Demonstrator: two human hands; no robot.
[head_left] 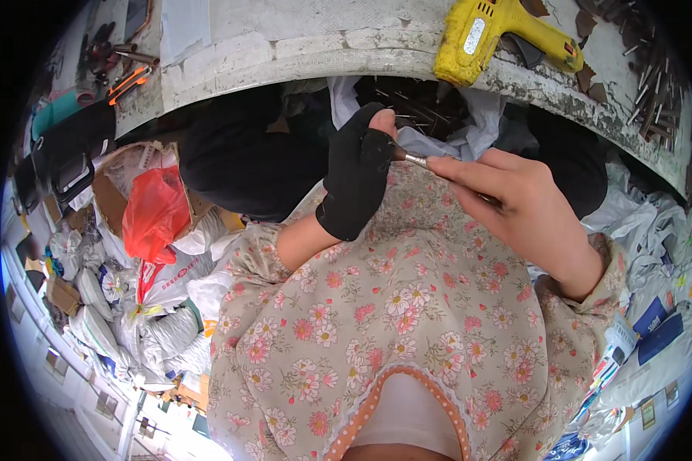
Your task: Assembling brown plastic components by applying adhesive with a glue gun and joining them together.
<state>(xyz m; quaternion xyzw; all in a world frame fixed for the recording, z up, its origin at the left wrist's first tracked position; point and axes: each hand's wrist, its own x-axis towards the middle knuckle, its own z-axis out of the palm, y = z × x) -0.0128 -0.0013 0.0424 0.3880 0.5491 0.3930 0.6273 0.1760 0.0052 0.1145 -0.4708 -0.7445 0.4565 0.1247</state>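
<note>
My left hand (359, 173) wears a black glove that leaves the thumb tip bare. Its fingers are closed round the dark end of a slim stick with a silvery metal collar (416, 160), perhaps a small brush. From the other side my right hand (515, 196), bare, pinches the same stick just beyond the collar. Most of the stick is hidden in both hands, so its exact kind cannot be made out. Just beyond the hands, a white-lined bag (480, 127) at my lap holds several slim dark sticks (419, 107).
On the worn table (307, 50) ahead lies a yellow glue gun (477, 42), near its edge. More slim sticks (657, 96) are heaped at the right. An orange cutter (131, 84) lies at the left. Below, a cardboard box (111, 200) holds a red plastic bag (155, 211).
</note>
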